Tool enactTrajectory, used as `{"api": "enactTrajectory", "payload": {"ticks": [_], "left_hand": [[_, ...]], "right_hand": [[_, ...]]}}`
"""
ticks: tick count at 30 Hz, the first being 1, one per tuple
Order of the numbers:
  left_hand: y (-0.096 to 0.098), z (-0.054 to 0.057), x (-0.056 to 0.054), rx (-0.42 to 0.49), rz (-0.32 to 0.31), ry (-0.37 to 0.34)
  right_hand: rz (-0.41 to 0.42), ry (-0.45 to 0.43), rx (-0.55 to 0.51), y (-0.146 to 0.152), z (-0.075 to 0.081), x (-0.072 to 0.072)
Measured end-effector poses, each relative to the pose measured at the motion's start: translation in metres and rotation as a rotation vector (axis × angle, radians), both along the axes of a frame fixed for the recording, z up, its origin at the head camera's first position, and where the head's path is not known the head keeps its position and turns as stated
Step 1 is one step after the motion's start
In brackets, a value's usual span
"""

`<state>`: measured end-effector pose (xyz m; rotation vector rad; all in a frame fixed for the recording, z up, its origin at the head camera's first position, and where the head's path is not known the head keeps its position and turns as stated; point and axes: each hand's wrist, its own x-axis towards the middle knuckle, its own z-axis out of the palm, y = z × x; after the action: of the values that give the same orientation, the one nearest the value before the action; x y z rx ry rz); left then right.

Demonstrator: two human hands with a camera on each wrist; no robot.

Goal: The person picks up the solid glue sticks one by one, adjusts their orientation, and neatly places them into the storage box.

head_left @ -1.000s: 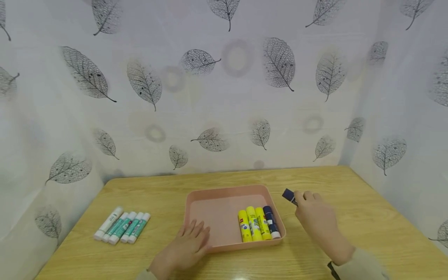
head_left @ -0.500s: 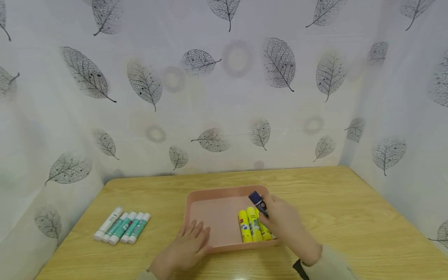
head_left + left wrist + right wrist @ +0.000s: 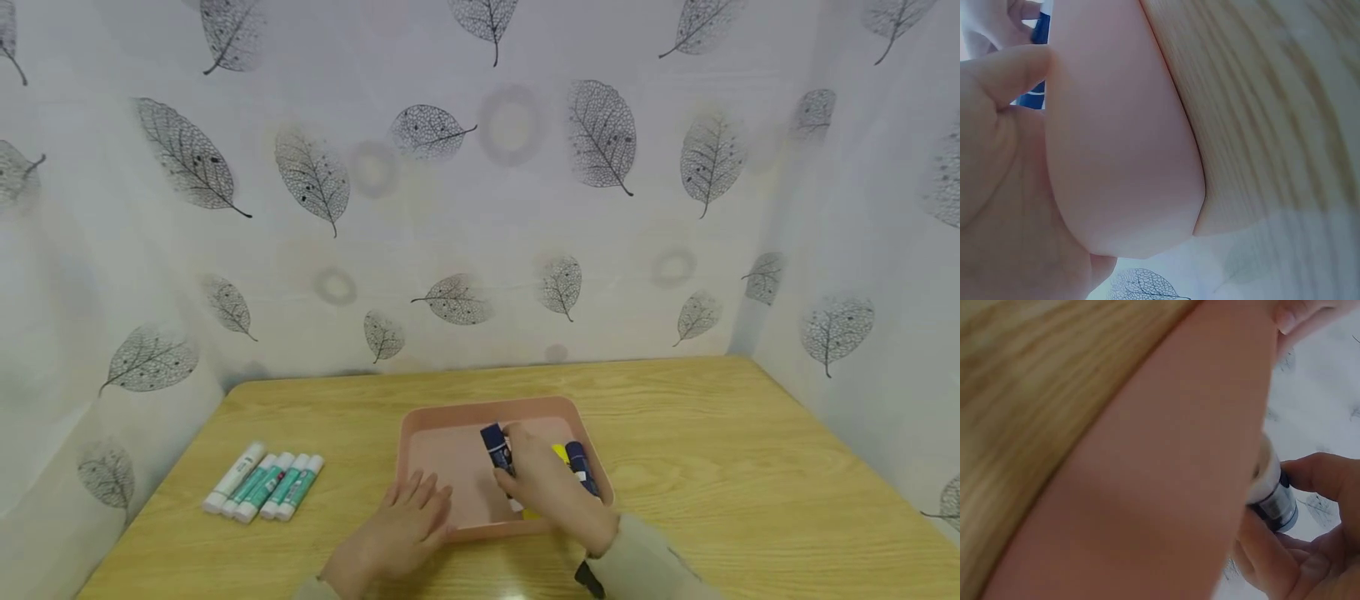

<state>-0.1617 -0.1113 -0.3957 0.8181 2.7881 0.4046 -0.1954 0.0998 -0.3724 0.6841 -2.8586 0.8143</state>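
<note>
My right hand (image 3: 555, 492) pinches a navy glue stick (image 3: 495, 443) over the pink tray (image 3: 487, 410), left of the yellow glue sticks (image 3: 560, 451), which it mostly covers. In the right wrist view, thumb and fingers hold the navy stick (image 3: 1277, 509) just past the tray's wall (image 3: 1141, 450). Another navy glue stick (image 3: 577, 460) lies along the tray's right side. My left hand (image 3: 405, 521) rests on the tray's near left corner, fingers spread and straight. The left wrist view has its palm (image 3: 1010, 181) against the outer wall (image 3: 1122, 137).
Several white and green glue sticks (image 3: 264, 485) lie side by side on the wooden table (image 3: 712, 433), left of the tray. A leaf-print curtain (image 3: 480, 217) hangs behind the table and along both sides.
My right hand has carried the navy glue stick leftward, from the table right of the tray to over the tray's middle. The left hand and the tray have stayed put.
</note>
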Motion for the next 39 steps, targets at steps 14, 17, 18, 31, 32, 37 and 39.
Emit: {"api": "enactTrajectory", "payload": {"ticks": [14,17,18,31,32,37,39], "left_hand": [[0.001,0.001,0.001,-0.003,0.014,0.02],[0.001,0.0,0.001,0.005,0.013,0.023],[0.001,-0.001,0.0,0.01,0.012,0.021],[-0.001,-0.003,-0.002,0.031,0.008,-0.007],[-0.001,-0.003,-0.002,0.032,0.009,-0.009],[-0.001,-0.002,0.0,0.035,0.008,-0.006],[-0.001,-0.001,0.0,0.034,0.009,-0.005]], "right_hand": [[0.019,-0.074,0.227,-0.013,-0.01,-0.002],[-0.01,-0.042,0.294,-0.013,-0.012,-0.006],[-0.02,-0.031,0.32,-0.013,-0.013,-0.007],[-0.087,-0.089,0.427,-0.012,-0.022,-0.016],[-0.088,-0.092,0.432,-0.012,-0.022,-0.016],[-0.087,-0.1,0.456,-0.012,-0.023,-0.018],[-0.086,-0.103,0.449,-0.012,-0.022,-0.017]]}}
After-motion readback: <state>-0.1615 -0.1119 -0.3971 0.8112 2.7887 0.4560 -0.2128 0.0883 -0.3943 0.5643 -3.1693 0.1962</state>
